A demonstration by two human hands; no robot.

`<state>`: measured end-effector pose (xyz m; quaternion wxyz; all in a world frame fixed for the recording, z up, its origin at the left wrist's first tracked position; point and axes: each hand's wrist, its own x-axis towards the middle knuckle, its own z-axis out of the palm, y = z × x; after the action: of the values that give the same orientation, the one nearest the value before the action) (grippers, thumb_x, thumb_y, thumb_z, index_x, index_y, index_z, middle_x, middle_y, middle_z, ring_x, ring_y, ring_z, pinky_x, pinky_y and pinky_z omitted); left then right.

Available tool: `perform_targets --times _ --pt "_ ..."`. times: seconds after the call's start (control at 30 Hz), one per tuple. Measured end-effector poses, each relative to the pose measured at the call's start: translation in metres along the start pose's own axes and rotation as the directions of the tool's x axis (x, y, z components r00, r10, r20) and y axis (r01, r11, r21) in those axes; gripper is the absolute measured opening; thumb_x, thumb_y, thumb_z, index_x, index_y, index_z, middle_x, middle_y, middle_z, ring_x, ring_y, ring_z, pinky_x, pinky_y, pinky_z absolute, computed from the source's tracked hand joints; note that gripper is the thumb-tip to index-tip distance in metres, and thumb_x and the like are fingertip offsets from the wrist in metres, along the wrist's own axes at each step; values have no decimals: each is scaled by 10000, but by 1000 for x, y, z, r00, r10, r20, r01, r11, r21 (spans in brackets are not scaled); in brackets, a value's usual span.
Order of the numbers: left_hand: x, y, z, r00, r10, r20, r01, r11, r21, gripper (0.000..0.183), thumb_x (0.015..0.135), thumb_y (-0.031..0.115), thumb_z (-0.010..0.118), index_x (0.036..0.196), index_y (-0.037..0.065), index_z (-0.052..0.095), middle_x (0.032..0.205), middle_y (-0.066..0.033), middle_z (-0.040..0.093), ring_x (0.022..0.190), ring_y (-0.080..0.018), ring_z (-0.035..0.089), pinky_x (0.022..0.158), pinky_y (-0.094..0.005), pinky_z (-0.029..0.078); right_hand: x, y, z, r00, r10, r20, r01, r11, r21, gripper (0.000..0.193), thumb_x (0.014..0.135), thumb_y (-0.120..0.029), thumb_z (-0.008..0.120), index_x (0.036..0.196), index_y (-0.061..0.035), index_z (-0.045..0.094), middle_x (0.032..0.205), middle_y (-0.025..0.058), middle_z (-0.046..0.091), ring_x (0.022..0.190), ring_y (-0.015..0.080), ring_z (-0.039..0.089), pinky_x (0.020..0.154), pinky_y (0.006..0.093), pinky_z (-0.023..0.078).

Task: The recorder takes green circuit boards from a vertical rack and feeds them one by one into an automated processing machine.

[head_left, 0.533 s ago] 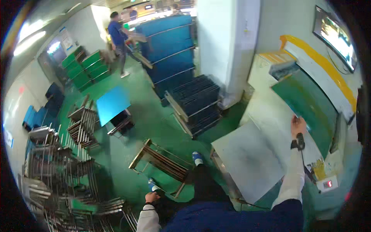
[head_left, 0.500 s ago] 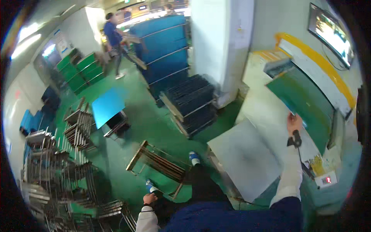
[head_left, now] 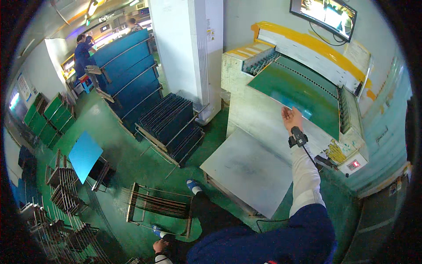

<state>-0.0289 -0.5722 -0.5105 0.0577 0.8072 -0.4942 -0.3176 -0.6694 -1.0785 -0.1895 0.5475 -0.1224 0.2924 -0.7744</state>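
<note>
A green, glossy rectangular panel [head_left: 303, 94] lies on the rollers of a pale machine [head_left: 246, 105] at the right. Just at its front edge is my right hand [head_left: 292, 118], open with the palm turned up and the fingers apart; it holds nothing. A black device is strapped to that wrist. Low at the bottom edge, my left hand [head_left: 160, 245] hangs beside my leg with curled fingers and nothing visible in them. A slotted rack [head_left: 160, 203] with thin bars stands on the floor between my feet and the left side.
A grey-topped low table [head_left: 250, 169] stands before the machine. Beyond it are a rack of dark panels [head_left: 169, 123], a tall blue stack [head_left: 127, 75] and a white pillar [head_left: 180, 53]. Several metal racks [head_left: 66, 189] crowd the left, near a blue sheet [head_left: 85, 156]. Another person [head_left: 82, 57] stands far left.
My view has turned right, toward the machine. My right hand, earlier closed at the panel's front edge, has opened. My left hand still hangs low.
</note>
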Motion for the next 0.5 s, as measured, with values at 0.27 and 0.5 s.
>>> perform_targets --times 0.27,0.5 --pt "15 -42 27 994 -105 -44 78 914 -398 133 738 200 551 717 70 572 676 -45 624 604 -185 609 533 -287 491 22 -3 -2 997 16 71 -9 996 -91 290 868 -179 404 996 79 439 991 177 542 903 264 541 794 343 471" --pt "11 -21 22 994 61 -89 -34 959 282 259 669 385 586 656 127 573 661 -75 604 630 -266 591 570 -382 478 52 -6 -16 999 0 38 2 999 -49 245 867 -169 409 936 57 470 959 177 563 886 258 553 774 330 474"
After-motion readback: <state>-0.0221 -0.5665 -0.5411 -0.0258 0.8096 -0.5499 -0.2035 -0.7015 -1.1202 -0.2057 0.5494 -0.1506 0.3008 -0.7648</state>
